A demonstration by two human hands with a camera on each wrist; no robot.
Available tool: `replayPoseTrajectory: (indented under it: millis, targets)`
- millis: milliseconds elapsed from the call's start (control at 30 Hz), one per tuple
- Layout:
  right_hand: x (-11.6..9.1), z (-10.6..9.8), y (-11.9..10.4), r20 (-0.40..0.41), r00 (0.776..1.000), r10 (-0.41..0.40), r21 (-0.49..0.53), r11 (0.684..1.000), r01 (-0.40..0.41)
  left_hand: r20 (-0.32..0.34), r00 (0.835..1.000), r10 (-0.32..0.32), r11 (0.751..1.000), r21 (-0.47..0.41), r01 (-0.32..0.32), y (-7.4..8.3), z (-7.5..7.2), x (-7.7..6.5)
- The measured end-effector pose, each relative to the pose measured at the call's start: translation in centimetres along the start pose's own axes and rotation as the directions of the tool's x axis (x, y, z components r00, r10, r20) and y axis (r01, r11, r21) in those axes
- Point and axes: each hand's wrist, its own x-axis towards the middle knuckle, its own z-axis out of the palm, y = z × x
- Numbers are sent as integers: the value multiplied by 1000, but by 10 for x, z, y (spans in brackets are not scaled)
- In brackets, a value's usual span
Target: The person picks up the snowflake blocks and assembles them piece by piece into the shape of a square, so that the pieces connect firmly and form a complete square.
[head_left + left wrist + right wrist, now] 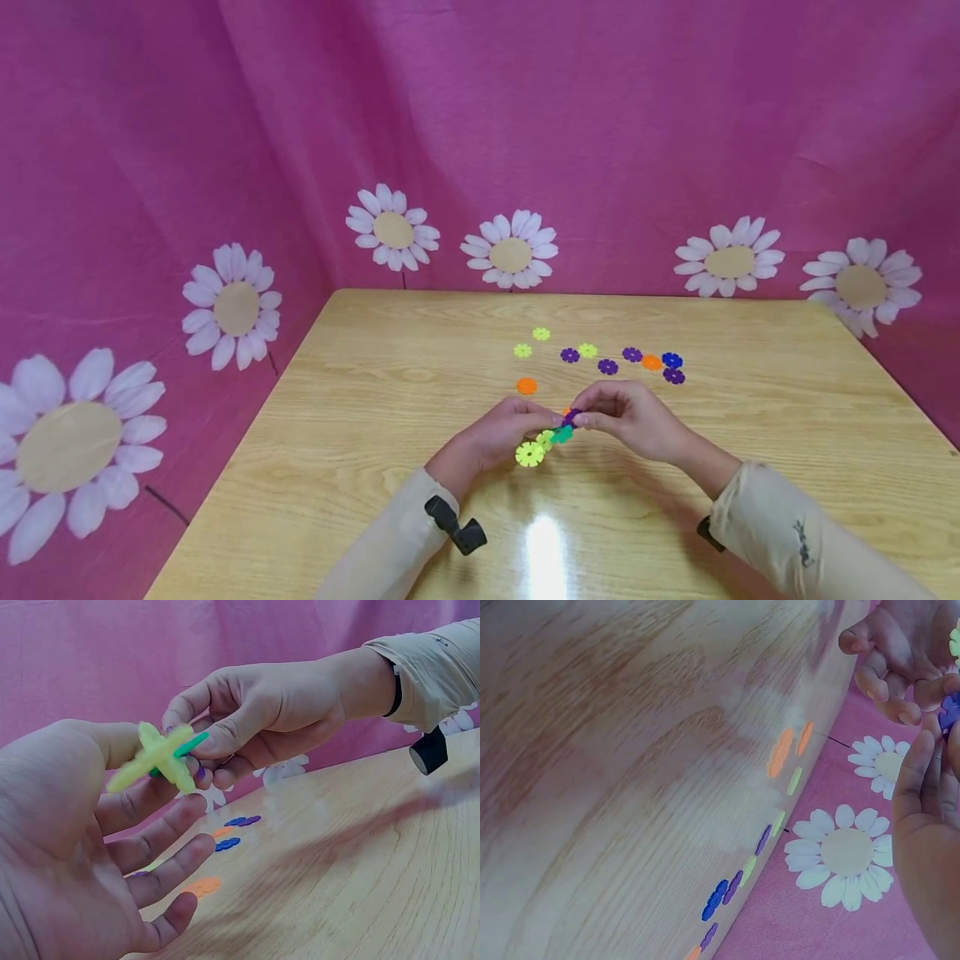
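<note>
My left hand [495,435] and right hand [640,422] meet above the table around a short chain of notched, flower-shaped plastic discs. At the chain's near end is a yellow disc [529,454], slotted crosswise into another yellow one. Beside these sits a green disc [562,435], partly covered by fingers. Thumb and index finger of the left hand pinch the chain, while its other fingers spread apart in the left wrist view. A purple disc [573,417] is pinched by the right hand at the far end. A sliver of orange shows behind it; fingers hide the exact joints.
Loose discs lie flat beyond the hands: an orange disc [527,386] nearest, yellow ones such as this yellow disc [541,333], several purple, and a blue disc [672,360] at the right. A pink curtain [600,125] with white flowers borders the wooden table [360,400].
</note>
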Motion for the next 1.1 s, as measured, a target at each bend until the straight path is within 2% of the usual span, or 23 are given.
replayPoseTrajectory:
  millis: [233,467,633,767,867,967,1033,1100]
  targets:
    - [2,0,-2,4,1000,-15,-19,1000,15,-22,1000,-8,1000,21,8,1,-1,-2]
    - [0,-5,-4,-1,998,67,-81,994,-67,-84,996,-21,997,79,28,2,-3,-1]
    - [2,-10,3,-44,994,103,-193,975,-109,-124,991,-43,996,75,53,1,-6,-1]
    - [6,-11,13,-57,991,121,-350,927,-134,-134,990,-44,997,63,53,0,-9,0]
    - [9,-9,18,-58,985,163,-484,858,-170,-137,989,-47,997,59,55,0,-10,0]
    - [11,-5,22,-55,976,210,-565,800,-203,-139,989,-56,996,54,64,0,-11,0]
    - [11,-3,23,-53,972,228,-588,780,-215,-138,988,-62,996,52,70,-1,-11,0]
    - [12,-3,25,-51,971,233,-595,774,-217,-136,989,-64,996,52,71,-1,-11,0]
